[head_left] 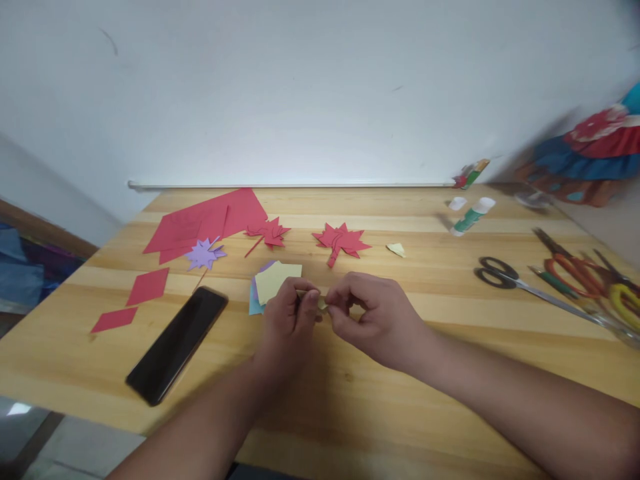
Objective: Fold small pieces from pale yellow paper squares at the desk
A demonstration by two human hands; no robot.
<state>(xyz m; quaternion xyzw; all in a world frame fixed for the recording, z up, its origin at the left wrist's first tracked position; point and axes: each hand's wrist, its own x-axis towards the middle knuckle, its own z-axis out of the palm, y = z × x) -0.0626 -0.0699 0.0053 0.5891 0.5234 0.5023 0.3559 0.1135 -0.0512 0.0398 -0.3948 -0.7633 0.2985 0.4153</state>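
Between my two hands is a small piece of pale yellow paper (321, 303), mostly covered by fingers. My left hand (290, 317) is closed on its left end, thumb on top. From the other side my right hand (373, 317) pinches it between thumb and forefinger. Just behind my left hand lies a small stack of yellow, purple and blue paper (277, 277). Farther back rest two red paper leaves, one (343, 240) in the middle and one (270, 232) to its left. A yellow paper scrap (397, 249) lies beyond my right hand.
A black phone (177, 343) lies left of my hands. Red paper sheets (200, 223), a purple paper leaf (205, 253) and two red diamonds (147, 285) sit at the left. At right are a glue stick (473, 217), scissors (520, 280) and several tools (575, 270). A white wall (320, 93) stands behind.
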